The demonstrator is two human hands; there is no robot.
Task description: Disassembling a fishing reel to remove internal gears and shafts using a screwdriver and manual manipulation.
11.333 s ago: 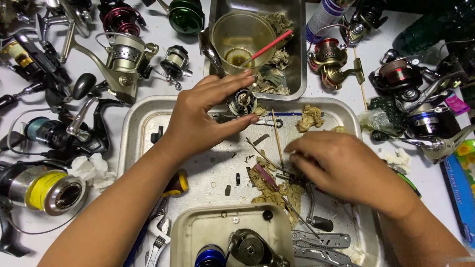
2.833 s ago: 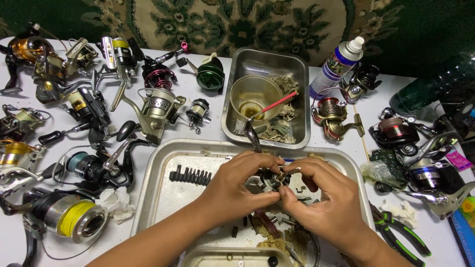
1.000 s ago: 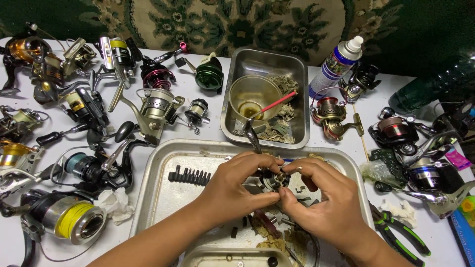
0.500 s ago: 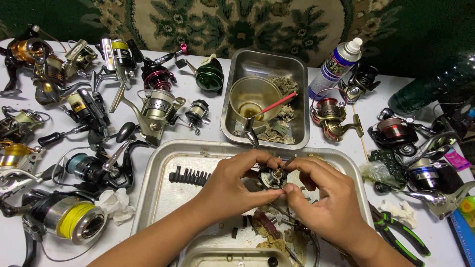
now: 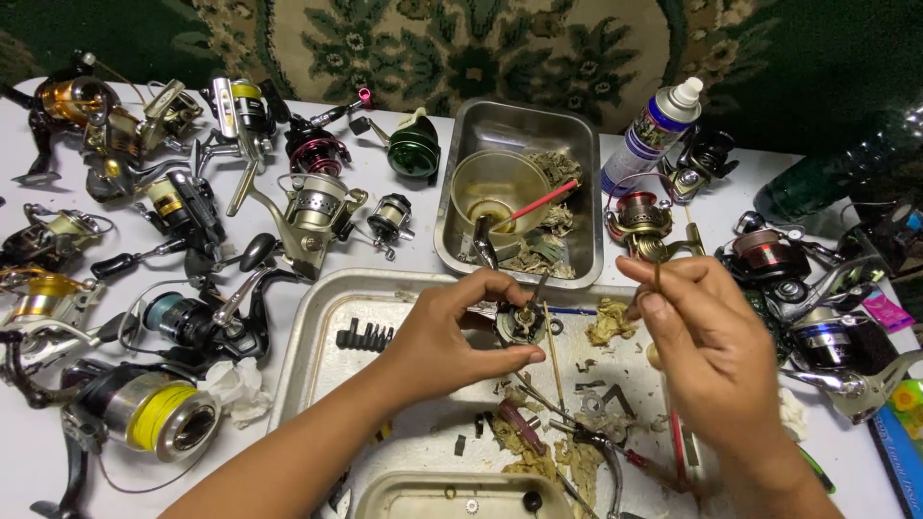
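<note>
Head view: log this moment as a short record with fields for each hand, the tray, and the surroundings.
left hand: holds a small round reel part over the tray
right hand: raised beside it, pinching a thin rod-like piece
metal tray: bears small dark bits, grimy scraps, tools
behind: steel pan with plastic cup; spray bottle
left of tray: many fishing reels, one with yellow line

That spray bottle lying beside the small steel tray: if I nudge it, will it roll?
Likely yes: the spray bottle is round-bodied and lies tilted on its side, so it may roll. It looks like light plastic. The small steel tray on one side should stop it.
</note>
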